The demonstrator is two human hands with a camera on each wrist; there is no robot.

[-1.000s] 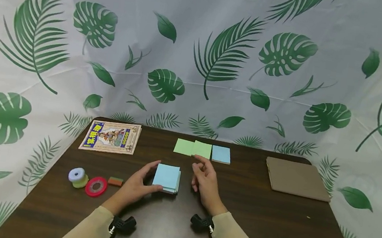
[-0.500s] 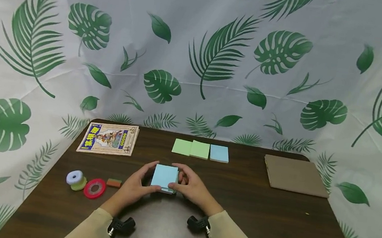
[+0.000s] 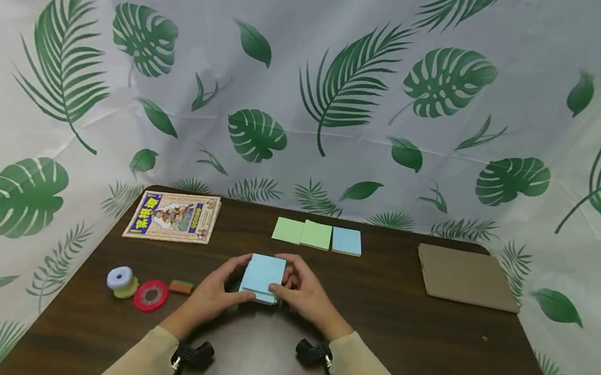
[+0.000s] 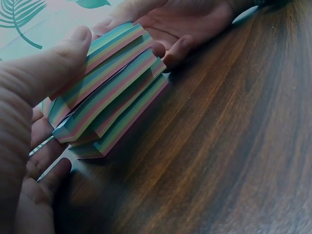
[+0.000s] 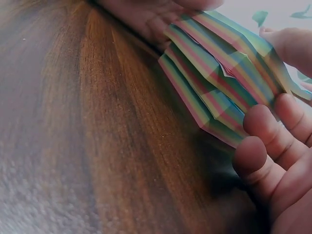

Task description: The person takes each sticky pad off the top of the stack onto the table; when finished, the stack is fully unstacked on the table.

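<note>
A thick pad of sticky notes (image 3: 262, 277) with a light blue top sheet and striped multicolour edges (image 4: 109, 92) (image 5: 219, 78) sits on the dark wooden table (image 3: 398, 352) in front of me. My left hand (image 3: 215, 293) grips its left side, thumb on the near edge, fingers curled behind. My right hand (image 3: 304, 292) holds the right side, thumb on the top sheet. The upper layers are fanned and lifted slightly off the lower ones.
Two green notes (image 3: 303, 233) and a blue note (image 3: 347, 241) lie in a row further back. A picture booklet (image 3: 173, 224) lies at back left, a brown folder (image 3: 465, 277) at back right. Tape rolls (image 3: 123, 281) (image 3: 151, 295) and a small eraser (image 3: 181, 287) sit at the left.
My right hand came back from near the far notes to the pad and took hold of its right side. The pad's top layers are now lifted and tilted.
</note>
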